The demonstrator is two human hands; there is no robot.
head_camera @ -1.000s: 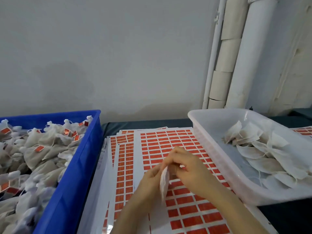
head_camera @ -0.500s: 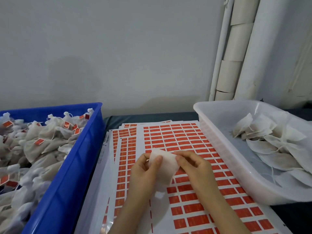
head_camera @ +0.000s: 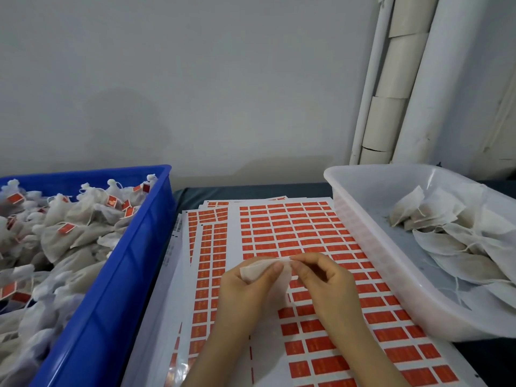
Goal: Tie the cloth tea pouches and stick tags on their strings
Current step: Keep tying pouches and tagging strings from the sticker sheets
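On your left the blue crate (head_camera: 134,247) is heaped with tied pouches (head_camera: 69,227), many with red tags showing. On your right the translucent white bin (head_camera: 363,236) holds a smaller pile of flat, untied pouches (head_camera: 452,241) with loose strings. Between the two, sheets of red tag stickers (head_camera: 293,227) overlap on the dark-covered table (head_camera: 251,191). Above those sheets your left hand (head_camera: 245,286) grips one white cloth pouch (head_camera: 259,268), thumb across its front. Your right hand (head_camera: 324,280) pinches the pouch's upper edge with curled fingertips, just beside the left thumb. The pouch is clear of the sheets.
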